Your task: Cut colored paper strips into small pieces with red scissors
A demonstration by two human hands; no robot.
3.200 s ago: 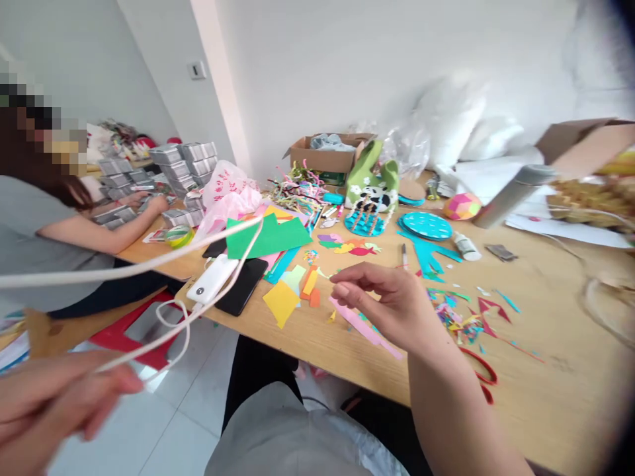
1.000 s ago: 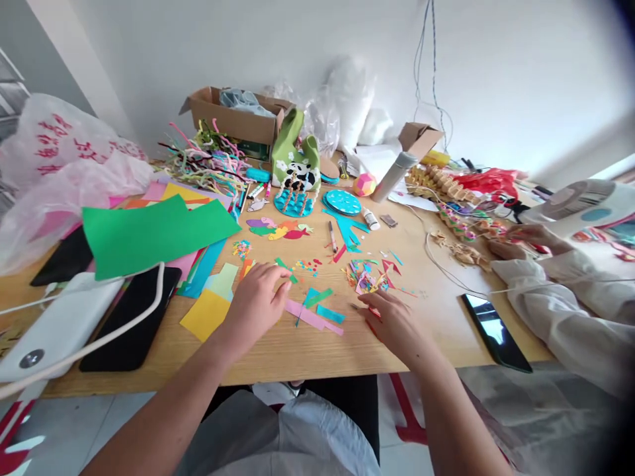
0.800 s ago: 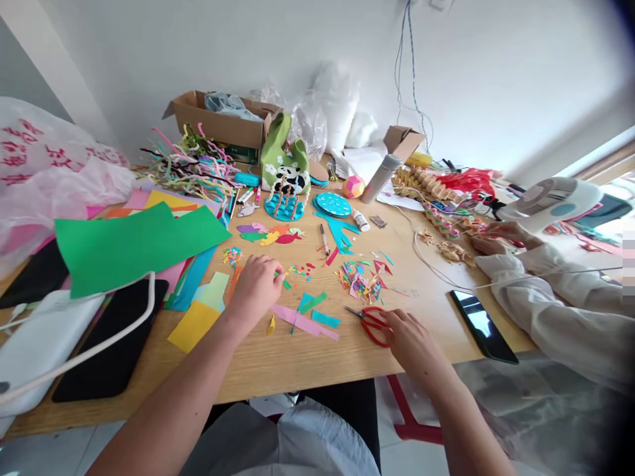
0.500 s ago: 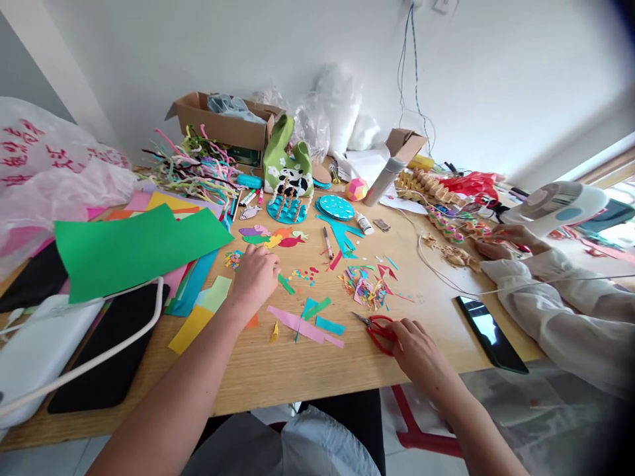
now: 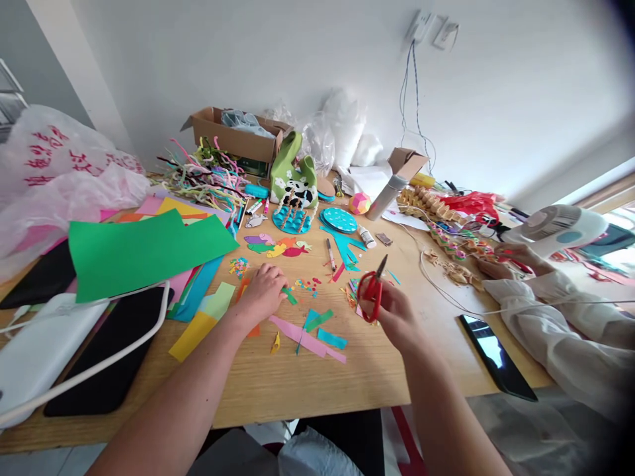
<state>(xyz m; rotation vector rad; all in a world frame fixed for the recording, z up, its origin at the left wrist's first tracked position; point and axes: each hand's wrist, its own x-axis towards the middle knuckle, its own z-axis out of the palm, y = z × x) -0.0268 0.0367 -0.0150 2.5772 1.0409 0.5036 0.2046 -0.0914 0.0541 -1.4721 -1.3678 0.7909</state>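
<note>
My right hand [image 5: 394, 314] is closed on red-handled scissors [image 5: 372, 291], lifted off the wooden table [image 5: 307, 377] with the blades pointing up. My left hand [image 5: 262, 294] rests knuckles-up on the table, fingers curled and pinching a small green paper strip [image 5: 289, 295]. An orange scrap [image 5: 242, 288] lies beside that hand. A pink paper strip [image 5: 305, 337] and teal and green scraps [image 5: 317, 324] lie between my hands. A heap of coloured paper clippings [image 5: 353, 291] sits just behind the scissors.
A green sheet [image 5: 143, 248] tops a stack of coloured paper at left, beside a black tablet [image 5: 104, 357] and a white power bank with cable [image 5: 34, 357]. Pipe cleaners [image 5: 203, 178], a cardboard box [image 5: 233, 135] and paper crafts fill the back. Another person's hands [image 5: 506, 261] work at right, near a phone [image 5: 496, 357].
My right hand took hold of the red scissors on the table and raised them, blades up. My left hand stayed on the scraps, shifting slightly.
</note>
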